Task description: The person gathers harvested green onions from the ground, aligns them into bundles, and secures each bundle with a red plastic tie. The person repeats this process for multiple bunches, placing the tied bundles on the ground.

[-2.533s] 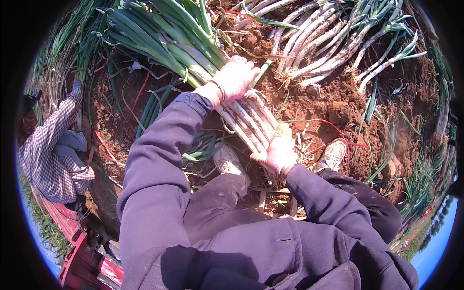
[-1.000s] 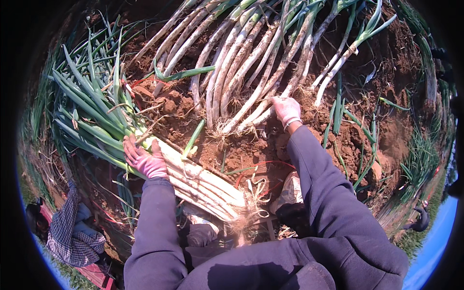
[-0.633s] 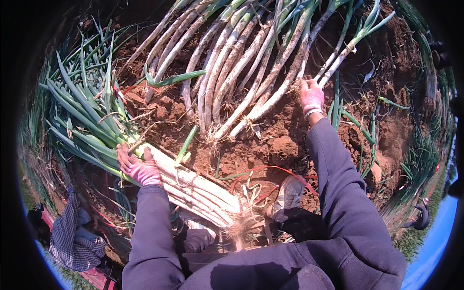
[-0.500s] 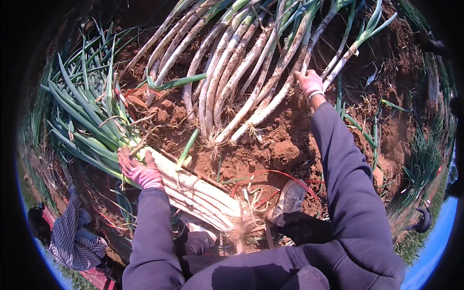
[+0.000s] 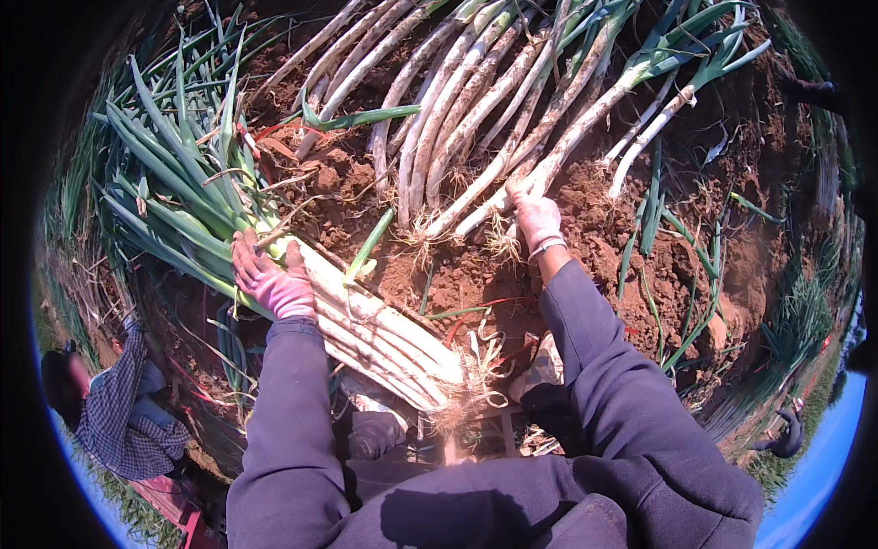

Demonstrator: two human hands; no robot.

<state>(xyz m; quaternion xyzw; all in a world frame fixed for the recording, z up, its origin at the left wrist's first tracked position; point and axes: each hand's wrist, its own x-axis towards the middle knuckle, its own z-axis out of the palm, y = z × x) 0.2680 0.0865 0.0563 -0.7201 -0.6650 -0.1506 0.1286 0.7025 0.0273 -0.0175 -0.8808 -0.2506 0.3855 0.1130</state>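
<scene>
A thick bundle of long green onions (image 5: pixel 366 316) lies across my lap side, white stalks and roots toward me, green leaves to the upper left. My left hand (image 5: pixel 274 274), in a pink-stained glove, grips it from above where white turns to green. Farther out, my gloved right hand (image 5: pixel 535 218) is closed round the lower white part of a single green onion (image 5: pixel 585 122), close to its roots. That onion lies along the right side of a row of loose green onions (image 5: pixel 462 101), whose roots point toward me. The fingertips under the stalk are hidden.
Clumpy reddish soil (image 5: pixel 572 215) surrounds the onions. Red twine (image 5: pixel 494 302) lies near my shoes. Two short onions (image 5: pixel 651 131) rest at the right of the row. At the lower left is another person in a checked shirt (image 5: pixel 128 416), with a red object nearby.
My right hand has come down and left, drawing an onion toward me out of the row's right side. My left hand keeps its hold on the bundle.
</scene>
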